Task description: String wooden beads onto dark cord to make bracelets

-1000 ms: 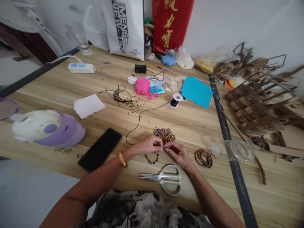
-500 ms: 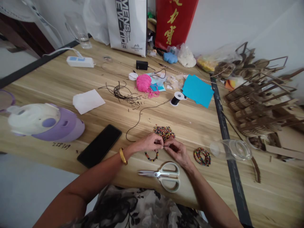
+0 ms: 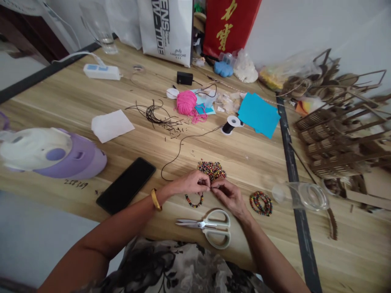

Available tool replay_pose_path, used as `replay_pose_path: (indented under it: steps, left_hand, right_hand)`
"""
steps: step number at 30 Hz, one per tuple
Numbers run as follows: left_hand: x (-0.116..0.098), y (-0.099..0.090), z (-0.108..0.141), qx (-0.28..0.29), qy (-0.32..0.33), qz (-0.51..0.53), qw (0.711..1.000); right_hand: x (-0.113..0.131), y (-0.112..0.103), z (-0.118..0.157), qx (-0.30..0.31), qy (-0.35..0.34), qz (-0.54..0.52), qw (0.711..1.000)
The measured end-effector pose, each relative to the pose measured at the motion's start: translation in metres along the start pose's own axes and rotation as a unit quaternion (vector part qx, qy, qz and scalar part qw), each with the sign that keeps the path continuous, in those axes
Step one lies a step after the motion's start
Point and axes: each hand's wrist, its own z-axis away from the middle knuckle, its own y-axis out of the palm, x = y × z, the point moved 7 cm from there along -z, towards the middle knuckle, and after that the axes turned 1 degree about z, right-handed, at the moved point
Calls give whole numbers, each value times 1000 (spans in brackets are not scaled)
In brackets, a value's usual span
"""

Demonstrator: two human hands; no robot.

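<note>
Closely seen from the head, the left hand (image 3: pixel 194 182) pinches its fingers together on a strand (image 3: pixel 194 205) of small coloured beads, which dips in a curve below it to the table (image 3: pixel 256 162). The right hand (image 3: pixel 229 195) has its fingertips right up against the left's; whether they are clamped on anything is too small to tell. Between them, the hands hide the strand's upper part.

Just beyond the fingers lies a heap of loose beads (image 3: pixel 211 169), its near edge partly covered. Scissors (image 3: pixel 200 224) lie between the forearms, near the person, blades pointing left. A beaded coil (image 3: pixel 269 206) sits to the right of the right hand. Black cord (image 3: pixel 180 145) runs from a spool (image 3: pixel 229 125) and passes out of sight behind the left wrist; a phone (image 3: pixel 126 185) lies to the left of that wrist.

Farther off are a tangle of cut cords (image 3: pixel 155 114), pink yarn (image 3: pixel 186 102), blue sheets (image 3: pixel 259 115) and white paper (image 3: pixel 112 125). A purple-and-white device (image 3: pixel 61 152) occupies the left, brown racks (image 3: pixel 330 142) crowd the right, and bags (image 3: pixel 166 32) stand along the back.
</note>
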Motion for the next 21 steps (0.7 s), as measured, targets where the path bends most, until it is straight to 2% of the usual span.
replay_pose_path:
  steps: [13,21]
  left_hand:
    - [-6,-2,0,-11,32,-48,998]
    - [-6,-2,1,-15,27,-57,998]
  right_hand:
    - [4,1,-2,7,-12,18,1000]
    - [7,0,-1,0,-13,20,1000]
